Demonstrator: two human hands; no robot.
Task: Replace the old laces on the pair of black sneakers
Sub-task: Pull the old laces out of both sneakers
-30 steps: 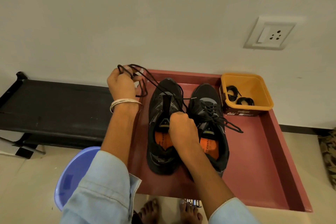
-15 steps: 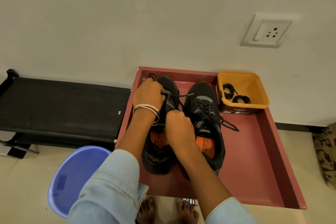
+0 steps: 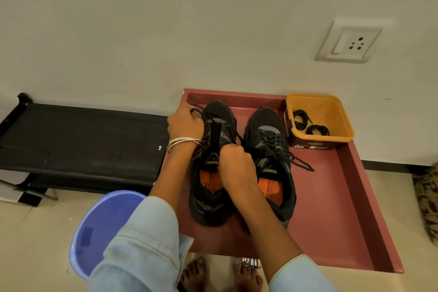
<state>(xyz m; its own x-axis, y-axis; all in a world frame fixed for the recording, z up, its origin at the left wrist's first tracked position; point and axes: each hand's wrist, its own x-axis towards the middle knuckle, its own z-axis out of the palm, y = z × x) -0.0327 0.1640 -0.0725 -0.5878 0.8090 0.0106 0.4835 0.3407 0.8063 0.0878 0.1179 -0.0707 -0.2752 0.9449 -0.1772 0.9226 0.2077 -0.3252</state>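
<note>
Both hands (image 3: 184, 123) (image 3: 237, 161) still grip the lace (image 3: 198, 109), left now farther up the sneaker (image 3: 213, 161).

Red tray (image 3: 350, 208) with two black sneakers (image 3: 270, 163), side by side, and yellow tub (image 3: 341, 116).

A plain off-white wall (image 3: 166, 19) fills the upper part of the view, evenly lit and without hard shadows. A white switch-and-socket plate (image 3: 348, 41) is set into it, up and to the right. Below and left of that plate, a black folding cot (image 3: 78, 144) stands against the wall, its fabric flecked with small pale marks. The floor (image 3: 35, 239) under the cot is pale beige tile. A dark skirting strip (image 3: 388, 165) runs along the wall's foot, below the plate to the right.
</note>
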